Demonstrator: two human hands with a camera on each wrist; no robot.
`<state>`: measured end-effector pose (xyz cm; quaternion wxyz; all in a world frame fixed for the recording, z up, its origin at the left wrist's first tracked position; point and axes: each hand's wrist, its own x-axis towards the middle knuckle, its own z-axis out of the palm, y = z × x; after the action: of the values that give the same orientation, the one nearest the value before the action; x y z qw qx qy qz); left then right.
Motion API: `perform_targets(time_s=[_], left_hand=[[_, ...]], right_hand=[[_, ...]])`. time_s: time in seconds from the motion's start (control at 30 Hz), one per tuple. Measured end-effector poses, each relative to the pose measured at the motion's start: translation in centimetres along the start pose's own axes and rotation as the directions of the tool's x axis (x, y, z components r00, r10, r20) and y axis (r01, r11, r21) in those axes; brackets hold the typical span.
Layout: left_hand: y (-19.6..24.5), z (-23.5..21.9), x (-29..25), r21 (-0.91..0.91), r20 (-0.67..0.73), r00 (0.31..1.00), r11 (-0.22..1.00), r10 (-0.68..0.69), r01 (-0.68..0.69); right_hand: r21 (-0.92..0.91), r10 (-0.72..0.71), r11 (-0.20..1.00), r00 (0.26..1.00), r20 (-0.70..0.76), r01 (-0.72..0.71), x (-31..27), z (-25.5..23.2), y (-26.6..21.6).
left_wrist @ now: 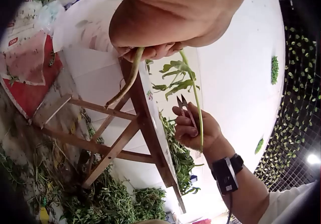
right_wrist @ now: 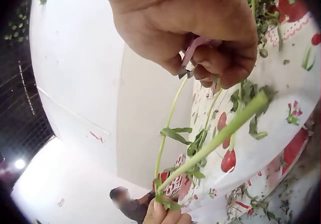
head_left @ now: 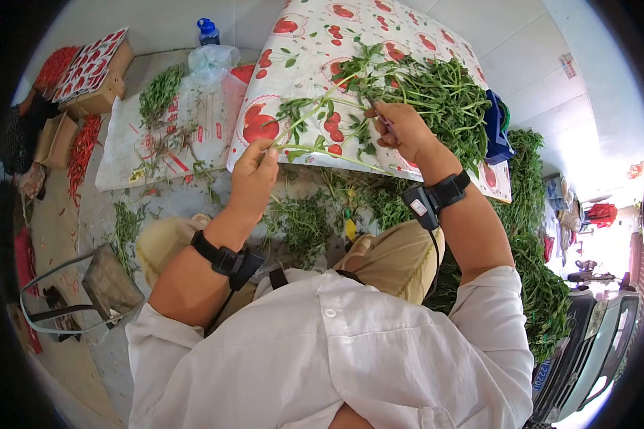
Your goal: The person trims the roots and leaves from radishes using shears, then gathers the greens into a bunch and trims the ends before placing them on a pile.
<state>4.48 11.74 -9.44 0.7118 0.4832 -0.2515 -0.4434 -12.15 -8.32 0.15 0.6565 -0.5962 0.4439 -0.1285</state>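
My left hand [head_left: 255,177] pinches a leafy green stem [head_left: 298,126] over the near edge of the patterned table. In the left wrist view the thick stem end [left_wrist: 131,78] hangs below that hand. My right hand [head_left: 410,131] grips small snips [left_wrist: 186,109] with a pinkish handle [right_wrist: 196,47], their two pointed blades apart in the left wrist view. In the right wrist view the blade tips are beside a thin branch of the stem. A large heap of leafy stems [head_left: 447,100] lies on the table just beyond my right hand.
A blue basket [head_left: 498,129] stands at the table's right edge. Cut greens [head_left: 300,222] litter the floor below, with a big green pile [head_left: 533,272] on the right. Left are a white sack [head_left: 122,154], cardboard boxes [head_left: 97,89] and a bag [head_left: 111,282]. Another person [right_wrist: 131,204] appears beyond.
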Motion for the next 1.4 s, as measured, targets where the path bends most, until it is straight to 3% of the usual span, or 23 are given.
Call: perform_targets(time_s=[0.4, 0.6, 0.73, 0.8, 0.9, 1.0, 1.03, 1.07, 1.1, 1.2, 1.3, 1.4], left_hand=[[-0.1, -1.4, -1.1, 0.226, 0.079, 0.995, 0.972, 0.056, -0.072], [-0.1, -1.7, -1.3, 0.334, 0.124, 0.986, 0.931, 0.110, -0.145], [-0.2, -1.5, -1.0, 0.339, 0.089, 0.987, 0.928, 0.130, -0.153], [0.5, -1.0, -1.0, 0.224, 0.050, 0.998, 0.973, 0.050, -0.060], [1.4, -0.1, -0.6, 0.067, 0.024, 0.999, 0.997, 0.038, -0.040], [1.1, 0.5, 0.1, -0.066, 0.028, 0.996, 0.994, 0.086, -0.084], [1.0, 0.6, 0.3, -0.108, 0.031, 0.994, 0.989, 0.104, -0.100], [0.9, 0.8, 0.5, -0.123, 0.022, 0.995, 0.988, 0.095, -0.092], [0.8, 1.0, 0.7, -0.138, 0.016, 0.996, 0.987, 0.086, -0.083], [0.4, 1.2, 1.1, -0.126, 0.045, 0.995, 0.989, 0.086, -0.079], [0.1, 1.3, 1.2, -0.092, 0.145, 0.989, 0.996, 0.000, 0.013], [0.8, 1.4, 1.2, -0.035, 0.245, 0.959, 0.988, -0.138, 0.152]], right_hand=[[0.141, 0.055, 0.988, 0.995, 0.078, -0.066, 1.4, 1.4, -0.1], [0.145, 0.018, 0.989, 0.999, 0.045, -0.024, 2.4, 0.9, 0.3], [0.147, -0.035, 0.988, 0.996, -0.086, 0.048, 1.8, 0.9, 0.3], [0.169, -0.075, 0.980, 0.982, -0.173, 0.105, 0.7, 1.2, 0.0], [0.321, -0.241, 0.911, 0.966, -0.095, 0.259, -1.7, 2.0, 0.4], [0.296, -0.199, 0.938, 0.980, 0.031, 0.181, -5.0, 4.8, 1.9], [0.277, -0.158, 0.954, 0.978, 0.133, 0.117, -5.6, 5.3, 2.9], [0.253, -0.114, 0.966, 0.966, 0.233, 0.053, -6.0, 5.8, 3.9], [0.234, -0.024, 0.972, 0.977, 0.211, -0.026, -6.2, 6.7, 4.5], [0.225, -0.008, 0.974, 0.980, 0.200, -0.038, -5.5, 8.0, 5.4], [0.310, -0.154, 0.946, 0.975, 0.162, 0.098, -3.8, 8.3, 4.8], [0.428, -0.208, 0.895, 0.966, 0.154, 0.124, -2.7, 9.2, 3.7]])
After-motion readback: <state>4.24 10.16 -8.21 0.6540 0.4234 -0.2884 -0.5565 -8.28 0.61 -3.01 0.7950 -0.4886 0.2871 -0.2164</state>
